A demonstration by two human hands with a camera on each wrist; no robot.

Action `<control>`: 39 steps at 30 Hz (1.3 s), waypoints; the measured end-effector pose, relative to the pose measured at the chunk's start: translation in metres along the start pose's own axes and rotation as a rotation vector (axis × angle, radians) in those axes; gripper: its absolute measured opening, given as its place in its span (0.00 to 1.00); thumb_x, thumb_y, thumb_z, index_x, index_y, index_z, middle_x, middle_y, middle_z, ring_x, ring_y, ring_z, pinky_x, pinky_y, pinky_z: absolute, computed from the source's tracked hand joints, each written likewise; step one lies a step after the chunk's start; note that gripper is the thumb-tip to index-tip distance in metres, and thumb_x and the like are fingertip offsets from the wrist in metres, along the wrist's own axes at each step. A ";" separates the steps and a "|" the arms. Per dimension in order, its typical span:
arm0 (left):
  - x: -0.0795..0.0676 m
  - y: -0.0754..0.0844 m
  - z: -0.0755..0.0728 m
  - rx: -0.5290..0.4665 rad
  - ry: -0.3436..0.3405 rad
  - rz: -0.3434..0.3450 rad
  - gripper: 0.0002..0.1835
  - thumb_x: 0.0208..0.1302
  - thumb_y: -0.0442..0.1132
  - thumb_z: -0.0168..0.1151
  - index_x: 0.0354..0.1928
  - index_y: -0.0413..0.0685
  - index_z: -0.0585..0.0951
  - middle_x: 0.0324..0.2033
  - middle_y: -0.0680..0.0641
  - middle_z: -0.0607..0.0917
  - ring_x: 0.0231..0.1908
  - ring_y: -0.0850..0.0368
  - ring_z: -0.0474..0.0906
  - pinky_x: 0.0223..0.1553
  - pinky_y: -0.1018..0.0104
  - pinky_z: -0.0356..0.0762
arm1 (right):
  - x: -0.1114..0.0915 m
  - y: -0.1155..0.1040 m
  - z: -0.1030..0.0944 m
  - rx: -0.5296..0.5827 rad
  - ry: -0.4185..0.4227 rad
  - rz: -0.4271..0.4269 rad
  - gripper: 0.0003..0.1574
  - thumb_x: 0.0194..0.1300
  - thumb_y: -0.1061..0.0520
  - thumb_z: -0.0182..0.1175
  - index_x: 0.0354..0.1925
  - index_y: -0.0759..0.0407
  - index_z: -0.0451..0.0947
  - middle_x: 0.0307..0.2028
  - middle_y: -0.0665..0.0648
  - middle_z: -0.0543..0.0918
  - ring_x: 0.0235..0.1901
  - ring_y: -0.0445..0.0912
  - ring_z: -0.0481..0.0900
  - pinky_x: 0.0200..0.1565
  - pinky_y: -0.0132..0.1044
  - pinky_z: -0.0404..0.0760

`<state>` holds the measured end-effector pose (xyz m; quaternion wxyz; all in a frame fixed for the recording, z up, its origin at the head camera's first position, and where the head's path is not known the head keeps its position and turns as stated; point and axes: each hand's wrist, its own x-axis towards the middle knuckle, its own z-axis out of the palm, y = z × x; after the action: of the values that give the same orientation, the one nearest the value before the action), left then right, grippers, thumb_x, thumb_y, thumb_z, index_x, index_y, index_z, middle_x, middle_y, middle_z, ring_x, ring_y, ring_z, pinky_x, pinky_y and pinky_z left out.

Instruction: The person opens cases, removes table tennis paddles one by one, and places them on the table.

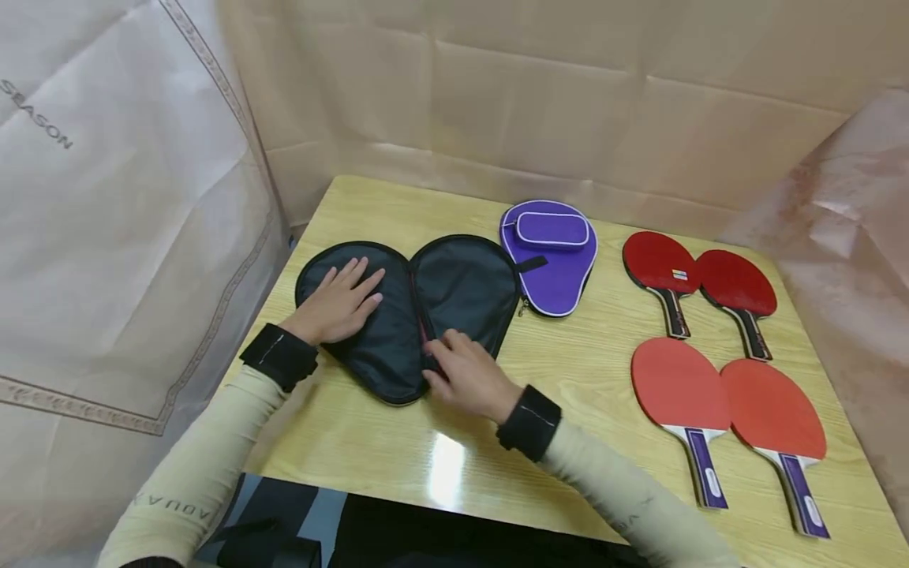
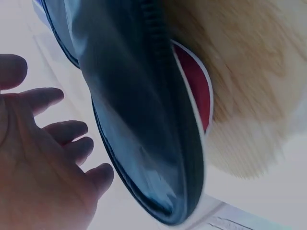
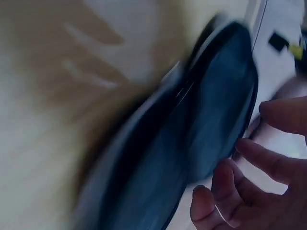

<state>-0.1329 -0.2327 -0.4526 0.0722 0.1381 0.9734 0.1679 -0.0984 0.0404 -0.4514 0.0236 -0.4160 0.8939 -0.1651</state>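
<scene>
A black table tennis paddle case (image 1: 465,276) lies unfolded on the table, its two rounded halves joined along a middle seam. My left hand (image 1: 334,304) rests with spread fingers on the left half. At the lower end of the seam, my right hand (image 1: 469,375) has curled fingers and pinches the case's edge. A thin red strip shows along the seam. In the left wrist view a red patch (image 2: 199,88) with a white border peeks out beneath the black case (image 2: 139,110). The case (image 3: 216,105) is blurred beside the fingers in the right wrist view.
A purple paddle case (image 1: 557,276) with a small pocket lies behind, right of the black one. On the right are two dark red paddles (image 1: 656,260) with black handles and two lighter red paddles (image 1: 678,383) with purple-and-white handles. Draped sheets (image 1: 533,102) stand behind and beside the table.
</scene>
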 end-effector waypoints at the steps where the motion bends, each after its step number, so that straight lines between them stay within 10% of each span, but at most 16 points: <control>1: 0.002 0.002 0.000 0.000 -0.004 0.005 0.30 0.80 0.49 0.38 0.77 0.44 0.57 0.76 0.32 0.50 0.77 0.37 0.40 0.74 0.39 0.37 | 0.012 -0.010 0.007 -0.015 -0.021 -0.022 0.19 0.71 0.50 0.59 0.54 0.60 0.77 0.41 0.58 0.76 0.37 0.49 0.76 0.40 0.42 0.77; 8: 0.007 0.011 -0.001 0.004 -0.001 0.034 0.29 0.80 0.49 0.38 0.77 0.44 0.57 0.76 0.33 0.51 0.77 0.37 0.41 0.74 0.40 0.38 | 0.054 -0.050 0.048 -0.207 -0.044 0.030 0.27 0.68 0.40 0.61 0.54 0.57 0.78 0.39 0.57 0.82 0.29 0.48 0.83 0.29 0.41 0.83; 14: 0.000 0.007 -0.015 0.005 0.060 0.042 0.28 0.80 0.47 0.38 0.75 0.42 0.60 0.75 0.30 0.52 0.76 0.35 0.41 0.73 0.37 0.40 | 0.057 -0.055 0.058 -0.238 0.066 0.085 0.10 0.66 0.52 0.62 0.39 0.57 0.80 0.26 0.55 0.84 0.22 0.50 0.83 0.22 0.44 0.81; 24: -0.021 -0.023 -0.050 -0.062 0.212 -0.044 0.30 0.81 0.48 0.34 0.76 0.39 0.56 0.75 0.27 0.48 0.76 0.34 0.39 0.73 0.36 0.38 | 0.052 -0.056 0.026 0.108 0.177 0.156 0.09 0.73 0.57 0.55 0.34 0.58 0.68 0.18 0.51 0.71 0.16 0.47 0.77 0.17 0.35 0.69; 33: -0.028 -0.023 -0.047 -0.035 0.145 -0.080 0.30 0.81 0.50 0.32 0.76 0.40 0.56 0.74 0.27 0.49 0.76 0.34 0.40 0.74 0.38 0.38 | 0.030 -0.033 -0.007 0.441 0.277 0.243 0.07 0.75 0.56 0.52 0.41 0.60 0.68 0.19 0.52 0.75 0.14 0.40 0.72 0.16 0.32 0.71; 39: -0.013 -0.011 -0.036 -0.050 0.111 -0.056 0.29 0.81 0.47 0.33 0.77 0.40 0.55 0.74 0.26 0.48 0.76 0.33 0.39 0.73 0.35 0.38 | 0.003 0.010 -0.020 0.564 0.210 0.470 0.11 0.77 0.54 0.49 0.42 0.61 0.66 0.16 0.56 0.77 0.12 0.45 0.77 0.15 0.38 0.76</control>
<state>-0.1303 -0.2577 -0.4222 0.0260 0.0995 0.9749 0.1977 -0.1114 0.0503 -0.4353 0.0828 -0.1575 0.8820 -0.4364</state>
